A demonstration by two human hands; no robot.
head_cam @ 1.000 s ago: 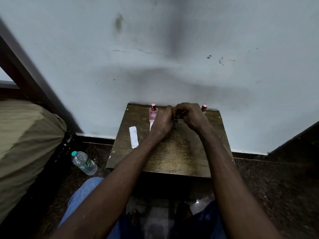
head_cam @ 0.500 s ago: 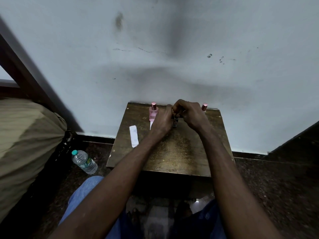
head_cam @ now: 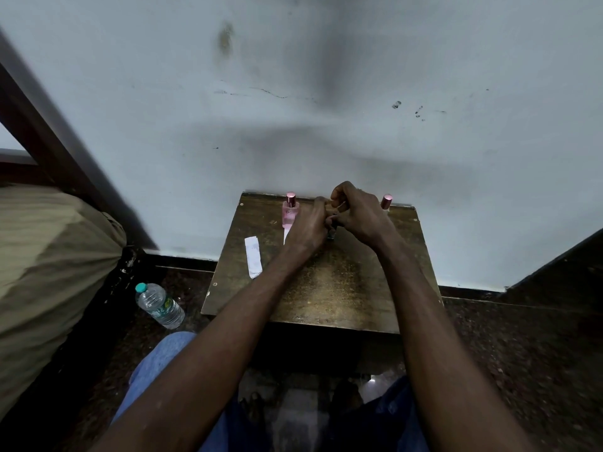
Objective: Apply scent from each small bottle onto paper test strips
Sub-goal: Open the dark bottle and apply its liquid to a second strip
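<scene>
Both hands meet over the back of a small brown table (head_cam: pixel 326 288). My left hand (head_cam: pixel 306 228) grips a small dark bottle (head_cam: pixel 331 235), mostly hidden by the fingers. My right hand (head_cam: pixel 355 213) has its fingers curled at the bottle's top and pinches a small part there, likely its cap. A pink bottle with a pink cap (head_cam: pixel 289 210) stands upright just left of my left hand. A second pink-capped bottle (head_cam: pixel 386 202) shows behind my right hand. One white paper strip (head_cam: pixel 253 261) lies flat on the table's left side. Another strip (head_cam: pixel 286 232) pokes out beside my left hand.
The table stands against a pale wall (head_cam: pixel 326 109). A clear plastic water bottle with a teal cap (head_cam: pixel 159 305) lies on the dark floor at the left. A khaki fabric-covered bulk (head_cam: pixel 49 272) fills the far left. My knees in blue jeans (head_cam: pixel 156 363) sit below the table.
My right hand has lifted a little from the top of the dark bottle. My left hand stays in place around it.
</scene>
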